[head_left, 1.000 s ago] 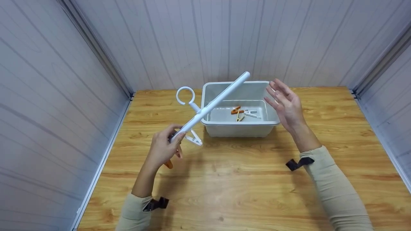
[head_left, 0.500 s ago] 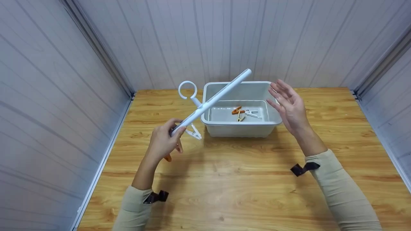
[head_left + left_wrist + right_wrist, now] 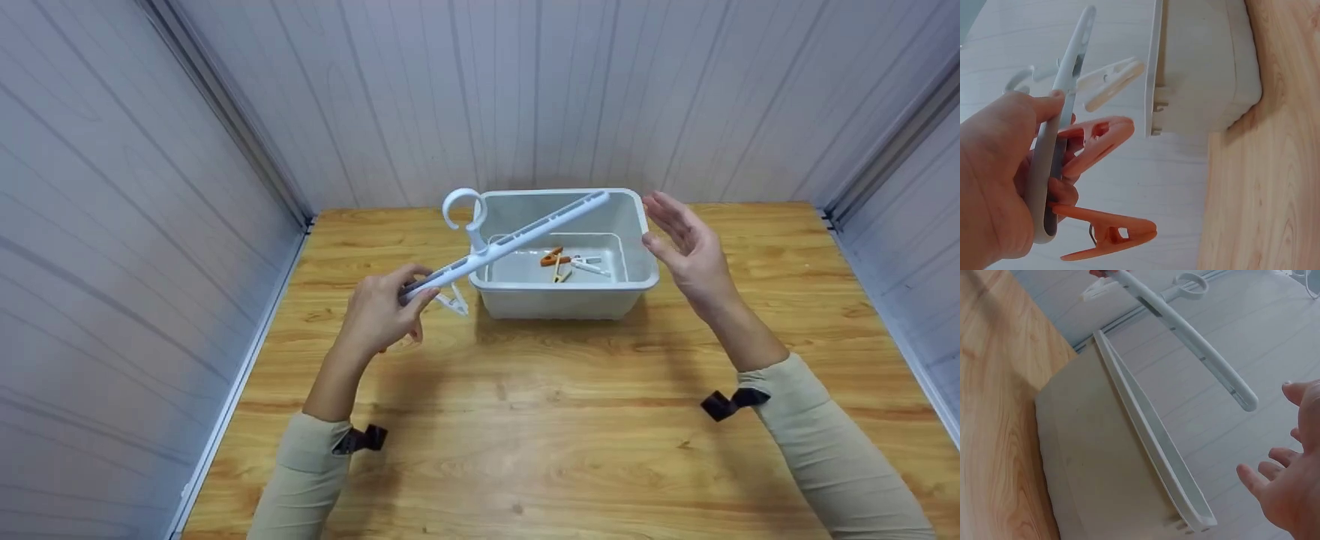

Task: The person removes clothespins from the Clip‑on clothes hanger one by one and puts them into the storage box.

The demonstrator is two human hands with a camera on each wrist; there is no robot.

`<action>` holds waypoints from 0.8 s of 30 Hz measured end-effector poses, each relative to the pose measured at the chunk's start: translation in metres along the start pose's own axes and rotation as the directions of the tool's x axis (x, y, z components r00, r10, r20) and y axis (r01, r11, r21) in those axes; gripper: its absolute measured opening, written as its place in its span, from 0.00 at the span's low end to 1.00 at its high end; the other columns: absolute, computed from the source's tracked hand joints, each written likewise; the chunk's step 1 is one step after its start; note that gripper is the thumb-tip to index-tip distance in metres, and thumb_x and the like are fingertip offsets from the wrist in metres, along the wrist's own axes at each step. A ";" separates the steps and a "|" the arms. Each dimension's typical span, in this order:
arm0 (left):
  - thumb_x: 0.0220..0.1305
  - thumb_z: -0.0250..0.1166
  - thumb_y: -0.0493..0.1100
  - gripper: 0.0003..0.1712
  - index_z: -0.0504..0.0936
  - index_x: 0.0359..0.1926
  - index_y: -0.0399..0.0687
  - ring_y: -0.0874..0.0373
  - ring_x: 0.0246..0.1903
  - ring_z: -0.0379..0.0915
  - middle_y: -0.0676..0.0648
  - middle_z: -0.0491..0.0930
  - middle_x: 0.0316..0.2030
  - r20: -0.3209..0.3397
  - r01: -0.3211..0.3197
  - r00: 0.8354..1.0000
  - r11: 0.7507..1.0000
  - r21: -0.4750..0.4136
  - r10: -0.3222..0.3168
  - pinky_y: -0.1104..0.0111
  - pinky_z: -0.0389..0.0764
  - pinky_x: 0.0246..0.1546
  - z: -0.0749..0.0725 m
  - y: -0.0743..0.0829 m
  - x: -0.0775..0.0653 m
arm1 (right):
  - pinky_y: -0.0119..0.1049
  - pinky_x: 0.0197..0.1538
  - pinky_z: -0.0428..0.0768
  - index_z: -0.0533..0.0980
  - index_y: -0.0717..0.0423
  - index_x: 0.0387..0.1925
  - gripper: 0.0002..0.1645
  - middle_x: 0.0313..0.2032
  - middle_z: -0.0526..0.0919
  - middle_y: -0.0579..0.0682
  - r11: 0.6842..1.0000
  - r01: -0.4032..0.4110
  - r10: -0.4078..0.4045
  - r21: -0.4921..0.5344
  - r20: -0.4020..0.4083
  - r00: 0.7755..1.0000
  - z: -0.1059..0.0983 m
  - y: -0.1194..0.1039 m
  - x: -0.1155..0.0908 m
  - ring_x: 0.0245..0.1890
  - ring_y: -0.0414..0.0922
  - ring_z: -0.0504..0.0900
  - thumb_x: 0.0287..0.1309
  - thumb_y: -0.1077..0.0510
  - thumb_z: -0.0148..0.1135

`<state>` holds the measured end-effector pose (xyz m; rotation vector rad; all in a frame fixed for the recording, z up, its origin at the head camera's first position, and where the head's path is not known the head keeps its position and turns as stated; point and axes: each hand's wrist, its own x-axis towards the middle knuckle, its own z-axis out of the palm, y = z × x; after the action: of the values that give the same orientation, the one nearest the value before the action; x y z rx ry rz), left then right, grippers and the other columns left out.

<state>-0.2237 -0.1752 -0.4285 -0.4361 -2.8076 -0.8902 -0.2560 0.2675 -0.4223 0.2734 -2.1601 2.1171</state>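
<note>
My left hand (image 3: 379, 315) grips the near end of a white clothes hanger (image 3: 517, 238), which slants up to the right above the bin. Its round hook (image 3: 463, 208) stands upward. Below the bar hang a white clip (image 3: 1114, 85), an orange clip (image 3: 1120, 128) and a lower orange clip (image 3: 1143, 228); the orange pair is mostly hidden by my hand in the head view. My right hand (image 3: 697, 259) holds nothing; its loosely bent fingers are beside the right rim of the pale grey bin (image 3: 562, 286), apart from the hanger's free end in the right wrist view.
Inside the bin lie an orange clip (image 3: 553, 260), a yellow clip (image 3: 562, 277) and a white clip (image 3: 592, 268). The bin stands on a wooden table (image 3: 525, 420) against the back wall (image 3: 555, 90). Side walls flank the table.
The hanger has turned flatter, its far end lowered and its hook shifted right over the bin's left rim. My left hand rose slightly in view; my right hand drifted right.
</note>
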 end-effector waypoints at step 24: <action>0.74 0.77 0.56 0.15 0.95 0.52 0.53 0.50 0.30 0.87 0.45 0.96 0.38 0.120 -0.276 0.957 0.955 0.110 0.263 0.59 0.76 0.28 0.006 0.013 0.016 | 0.80 0.76 0.74 0.70 0.56 0.83 0.56 0.83 0.72 0.64 0.804 0.268 -0.028 -0.531 0.416 0.909 -0.011 -0.009 -0.009 0.84 0.69 0.69 0.56 0.61 0.89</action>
<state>-0.2353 -0.1576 -0.4226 -0.8445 -2.7813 -0.6467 -0.2458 0.2784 -0.4148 0.8288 -2.7617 1.2939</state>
